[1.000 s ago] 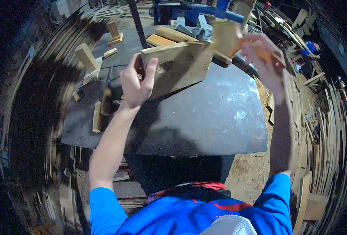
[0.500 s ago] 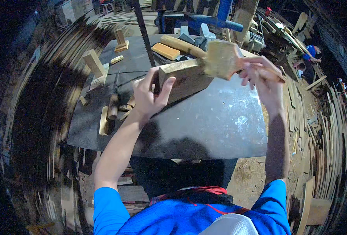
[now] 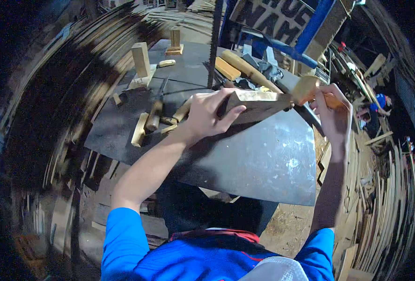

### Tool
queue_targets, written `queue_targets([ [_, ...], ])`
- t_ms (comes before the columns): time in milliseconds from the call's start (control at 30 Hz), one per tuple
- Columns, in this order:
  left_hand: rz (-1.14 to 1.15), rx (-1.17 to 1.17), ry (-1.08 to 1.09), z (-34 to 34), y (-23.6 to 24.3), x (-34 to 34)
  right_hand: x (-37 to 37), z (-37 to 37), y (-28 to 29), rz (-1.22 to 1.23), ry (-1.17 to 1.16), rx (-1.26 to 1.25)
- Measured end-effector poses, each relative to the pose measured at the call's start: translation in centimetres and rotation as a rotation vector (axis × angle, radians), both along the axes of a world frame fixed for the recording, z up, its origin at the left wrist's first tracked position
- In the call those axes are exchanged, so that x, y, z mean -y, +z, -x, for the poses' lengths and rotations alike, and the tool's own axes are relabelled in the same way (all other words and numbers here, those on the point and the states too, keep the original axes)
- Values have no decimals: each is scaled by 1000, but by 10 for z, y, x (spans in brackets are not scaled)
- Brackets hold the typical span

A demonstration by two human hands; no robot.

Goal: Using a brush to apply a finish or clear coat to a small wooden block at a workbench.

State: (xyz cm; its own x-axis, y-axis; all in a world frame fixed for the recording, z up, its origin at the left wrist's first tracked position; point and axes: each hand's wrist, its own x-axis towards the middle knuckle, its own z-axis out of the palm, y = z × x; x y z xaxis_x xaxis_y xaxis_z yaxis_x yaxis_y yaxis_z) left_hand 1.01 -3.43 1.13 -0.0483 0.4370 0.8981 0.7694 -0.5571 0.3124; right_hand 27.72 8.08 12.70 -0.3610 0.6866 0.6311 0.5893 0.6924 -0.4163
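Note:
My left hand (image 3: 214,112) grips the near left end of a thick wooden board (image 3: 259,107), which is tilted up on edge above the grey metal tabletop (image 3: 245,159). My thumb lies along the board's near face, and the fingers behind it are partly hidden. In my right hand (image 3: 331,114) is a wide brush (image 3: 306,90) with pale bristles and an orange-brown wooden body, blurred by motion. Its bristles are at the far right end of the board; whether they touch it I cannot tell.
A saw blade (image 3: 214,44) rises behind the board. Beyond lie an orange wood block (image 3: 227,69) and a long wooden piece (image 3: 249,70). A chisel-like tool (image 3: 156,110) and wood offcuts (image 3: 140,130) lie left. Wood strips are stacked both sides; another person (image 3: 380,102) is far right.
The view has shifted. My right hand and the brush have moved right along the board to its far end. The board now lies lower and flatter in my left hand.

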Motion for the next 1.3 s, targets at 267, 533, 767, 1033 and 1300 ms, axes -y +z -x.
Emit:
queue_targets([
  [267,-8,-20,36,7,-9,-2,29,14,-9,418,431,-241],
  [533,-2,20,36,5,-2,0,-70,-45,6,236,111,-11],
  [767,43,0,36,10,-6,4,23,29,15,290,431,-328],
  [1033,106,82,73,9,-3,2,-62,-2,22,130,24,367],
  [1300,229,151,86,15,-1,4,30,39,28,363,375,20],
])
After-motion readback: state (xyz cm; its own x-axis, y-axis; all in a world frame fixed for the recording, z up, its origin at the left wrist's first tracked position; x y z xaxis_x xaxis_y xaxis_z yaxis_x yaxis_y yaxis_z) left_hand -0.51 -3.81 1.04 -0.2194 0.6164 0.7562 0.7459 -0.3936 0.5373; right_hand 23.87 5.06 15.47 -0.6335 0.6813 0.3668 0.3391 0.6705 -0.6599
